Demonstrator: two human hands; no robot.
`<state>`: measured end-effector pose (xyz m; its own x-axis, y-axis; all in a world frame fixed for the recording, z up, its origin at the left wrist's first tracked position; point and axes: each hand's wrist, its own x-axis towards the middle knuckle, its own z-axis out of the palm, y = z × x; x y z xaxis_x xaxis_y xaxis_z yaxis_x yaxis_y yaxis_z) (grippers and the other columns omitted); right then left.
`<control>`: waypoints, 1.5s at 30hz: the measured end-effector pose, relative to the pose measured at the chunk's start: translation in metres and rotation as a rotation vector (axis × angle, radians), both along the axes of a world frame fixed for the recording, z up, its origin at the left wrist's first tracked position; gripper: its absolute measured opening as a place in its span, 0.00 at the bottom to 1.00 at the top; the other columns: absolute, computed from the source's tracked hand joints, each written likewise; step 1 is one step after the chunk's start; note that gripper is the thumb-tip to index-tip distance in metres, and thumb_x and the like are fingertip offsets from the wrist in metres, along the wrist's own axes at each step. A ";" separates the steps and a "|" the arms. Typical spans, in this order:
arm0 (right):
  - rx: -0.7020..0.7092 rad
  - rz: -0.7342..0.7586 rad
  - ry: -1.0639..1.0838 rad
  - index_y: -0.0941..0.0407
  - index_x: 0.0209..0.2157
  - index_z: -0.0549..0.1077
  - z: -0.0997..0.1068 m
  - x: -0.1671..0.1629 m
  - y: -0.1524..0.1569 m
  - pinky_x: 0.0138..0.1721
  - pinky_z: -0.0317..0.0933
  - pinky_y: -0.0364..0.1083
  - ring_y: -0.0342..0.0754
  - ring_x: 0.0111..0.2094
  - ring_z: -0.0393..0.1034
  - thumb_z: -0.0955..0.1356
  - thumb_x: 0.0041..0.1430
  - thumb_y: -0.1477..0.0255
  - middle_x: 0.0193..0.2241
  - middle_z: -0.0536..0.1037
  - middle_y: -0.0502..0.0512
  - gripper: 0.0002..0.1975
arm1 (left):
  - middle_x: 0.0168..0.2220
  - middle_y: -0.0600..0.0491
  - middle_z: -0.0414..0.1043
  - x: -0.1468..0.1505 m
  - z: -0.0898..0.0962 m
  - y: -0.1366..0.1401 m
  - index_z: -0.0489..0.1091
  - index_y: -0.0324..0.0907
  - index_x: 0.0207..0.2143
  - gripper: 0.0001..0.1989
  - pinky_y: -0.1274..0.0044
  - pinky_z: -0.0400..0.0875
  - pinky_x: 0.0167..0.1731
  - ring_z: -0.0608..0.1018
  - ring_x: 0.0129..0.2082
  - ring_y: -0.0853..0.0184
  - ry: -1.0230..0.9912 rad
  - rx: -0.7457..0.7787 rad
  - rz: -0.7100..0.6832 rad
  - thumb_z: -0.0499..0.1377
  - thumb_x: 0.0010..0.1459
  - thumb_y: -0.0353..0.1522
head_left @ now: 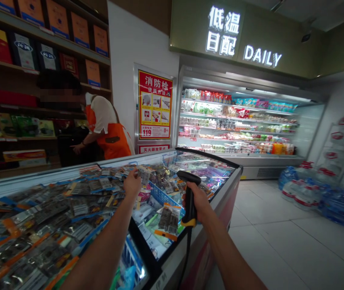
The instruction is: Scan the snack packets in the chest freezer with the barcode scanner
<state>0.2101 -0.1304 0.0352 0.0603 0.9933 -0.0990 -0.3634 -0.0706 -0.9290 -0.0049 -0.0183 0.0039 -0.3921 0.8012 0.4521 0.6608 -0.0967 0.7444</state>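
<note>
My right hand [198,198] is wrapped round the grip of a black and yellow handheld barcode scanner [190,199], its head pointing left and its cord hanging down. My left hand [132,184] is stretched forward, its fingers closed on the edge of a small snack packet [144,174]. Under and around it, many snack packets [93,185] with orange and blue edges lie heaped on the glass top of a chest freezer [156,264]. An orange-edged snack packet [168,220] lies by itself on the glass, left of the scanner.
A person in an orange apron [111,139] bends beside shelves [46,30] of boxed goods at left. A lit refrigerated display [238,121] stands at the back. Large water bottles [339,203] stand on the tiled floor [268,237] at right.
</note>
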 end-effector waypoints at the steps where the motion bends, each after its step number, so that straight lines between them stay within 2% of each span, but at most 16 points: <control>1: 0.004 -0.001 0.001 0.57 0.23 0.64 0.000 0.000 0.000 0.11 0.53 0.39 0.40 0.10 0.60 0.64 0.42 0.61 0.10 0.66 0.46 0.12 | 0.42 0.42 0.71 -0.002 0.001 -0.005 0.61 0.35 0.49 0.22 0.66 0.64 0.40 0.72 0.43 0.55 0.032 -0.003 0.027 0.47 0.49 0.24; 5: 0.019 -0.006 -0.008 0.57 0.23 0.64 -0.001 0.004 0.000 0.11 0.52 0.39 0.40 0.10 0.60 0.64 0.43 0.62 0.10 0.66 0.46 0.12 | 0.52 0.38 0.61 0.002 0.010 -0.019 0.61 0.36 0.50 0.24 0.61 0.54 0.48 0.61 0.53 0.50 0.137 -0.036 0.070 0.48 0.48 0.24; 7: 0.019 -0.013 -0.013 0.57 0.24 0.65 -0.002 0.007 -0.002 0.11 0.52 0.39 0.40 0.10 0.60 0.64 0.43 0.62 0.10 0.66 0.46 0.12 | 0.50 0.38 0.63 0.010 0.016 -0.021 0.65 0.37 0.46 0.22 0.58 0.53 0.47 0.60 0.53 0.47 0.186 -0.110 0.026 0.51 0.46 0.25; 8: 0.017 -0.016 -0.012 0.57 0.24 0.65 -0.002 0.009 -0.002 0.11 0.53 0.39 0.41 0.11 0.60 0.64 0.44 0.62 0.10 0.66 0.46 0.12 | 0.46 0.38 0.67 0.015 0.018 -0.021 0.69 0.38 0.41 0.19 0.59 0.55 0.46 0.63 0.50 0.46 0.204 -0.169 -0.019 0.54 0.44 0.26; 10: 0.024 -0.023 -0.009 0.57 0.24 0.65 -0.002 0.013 -0.003 0.11 0.53 0.39 0.41 0.11 0.60 0.64 0.44 0.62 0.11 0.66 0.46 0.12 | 0.31 0.43 0.74 0.027 0.020 -0.021 0.73 0.39 0.27 0.09 0.64 0.63 0.38 0.72 0.41 0.49 0.226 -0.315 -0.151 0.59 0.37 0.27; 12: 0.037 -0.033 -0.010 0.57 0.23 0.65 -0.002 0.016 -0.005 0.10 0.53 0.39 0.41 0.10 0.60 0.63 0.44 0.62 0.11 0.66 0.46 0.12 | 0.17 0.49 0.71 0.039 0.018 -0.023 0.70 0.41 0.15 0.02 0.71 0.67 0.29 0.75 0.29 0.55 0.234 -0.458 -0.304 0.62 0.33 0.29; 13: 0.044 -0.041 -0.013 0.57 0.23 0.65 -0.001 0.018 -0.005 0.10 0.53 0.39 0.41 0.10 0.60 0.63 0.45 0.62 0.11 0.66 0.47 0.12 | 0.13 0.51 0.68 0.044 0.016 -0.026 0.68 0.41 0.12 0.04 0.73 0.67 0.24 0.75 0.24 0.57 0.240 -0.528 -0.375 0.63 0.31 0.29; 16: 0.037 -0.054 -0.017 0.58 0.23 0.65 -0.001 0.022 -0.008 0.10 0.52 0.39 0.41 0.10 0.60 0.64 0.45 0.62 0.11 0.66 0.47 0.13 | 0.07 0.54 0.62 0.058 0.008 -0.036 0.66 0.41 0.08 0.08 0.75 0.63 0.16 0.71 0.15 0.62 0.277 -0.688 -0.535 0.65 0.26 0.28; 19: 0.031 -0.038 0.003 0.58 0.24 0.64 -0.001 0.026 -0.009 0.11 0.53 0.39 0.41 0.11 0.60 0.64 0.45 0.62 0.11 0.66 0.47 0.12 | 0.06 0.57 0.60 0.066 0.005 -0.044 0.68 0.41 0.13 0.10 0.76 0.61 0.15 0.68 0.13 0.65 0.297 -0.744 -0.632 0.66 0.22 0.27; 23: 0.028 -0.038 0.020 0.58 0.24 0.64 -0.003 0.028 -0.008 0.11 0.53 0.39 0.40 0.11 0.60 0.64 0.45 0.62 0.12 0.67 0.47 0.13 | 0.09 0.61 0.62 0.072 0.008 -0.042 0.69 0.41 0.22 0.19 0.79 0.60 0.16 0.66 0.13 0.70 0.241 -0.743 -0.715 0.66 0.18 0.25; 27: 0.034 -0.042 0.027 0.58 0.25 0.65 -0.001 0.027 -0.009 0.11 0.53 0.39 0.40 0.11 0.60 0.64 0.45 0.61 0.12 0.67 0.47 0.13 | 0.11 0.63 0.61 0.070 0.009 -0.039 0.65 0.40 0.15 0.17 0.82 0.58 0.15 0.63 0.14 0.74 0.112 -0.715 -0.760 0.65 0.15 0.21; 29: 0.044 -0.036 0.030 0.58 0.24 0.65 0.000 0.027 -0.010 0.11 0.53 0.39 0.40 0.11 0.60 0.64 0.45 0.62 0.12 0.67 0.47 0.12 | 0.11 0.62 0.62 0.063 0.008 -0.039 0.66 0.39 0.15 0.14 0.82 0.58 0.15 0.63 0.14 0.74 0.002 -0.715 -0.785 0.65 0.19 0.21; 33: 0.063 -0.043 0.046 0.58 0.23 0.64 0.005 0.027 -0.013 0.11 0.54 0.39 0.40 0.11 0.59 0.64 0.46 0.63 0.11 0.66 0.47 0.12 | 0.16 0.60 0.66 0.042 0.008 -0.039 0.69 0.40 0.21 0.10 0.83 0.62 0.18 0.66 0.16 0.75 -0.324 -0.663 -0.797 0.62 0.31 0.24; 36: 0.069 -0.040 0.060 0.58 0.23 0.64 0.007 0.026 -0.015 0.11 0.54 0.39 0.40 0.11 0.59 0.63 0.46 0.63 0.11 0.66 0.47 0.12 | 0.20 0.57 0.69 0.029 0.004 -0.034 0.68 0.40 0.24 0.09 0.82 0.66 0.22 0.70 0.20 0.74 -0.572 -0.590 -0.727 0.61 0.36 0.24; 41: 0.076 -0.035 0.065 0.58 0.24 0.65 0.005 0.025 -0.015 0.12 0.54 0.39 0.40 0.11 0.60 0.64 0.46 0.63 0.11 0.66 0.47 0.11 | 0.26 0.51 0.71 0.021 -0.007 -0.018 0.66 0.36 0.29 0.03 0.76 0.70 0.26 0.73 0.25 0.70 -0.901 -0.490 -0.533 0.56 0.48 0.25; 45: 0.064 -0.041 0.054 0.58 0.24 0.65 0.004 0.024 -0.012 0.12 0.55 0.39 0.40 0.11 0.60 0.64 0.46 0.62 0.11 0.67 0.47 0.12 | 0.37 0.50 0.68 0.016 -0.011 -0.008 0.64 0.36 0.41 0.11 0.73 0.70 0.31 0.73 0.32 0.70 -1.096 -0.362 -0.404 0.52 0.54 0.31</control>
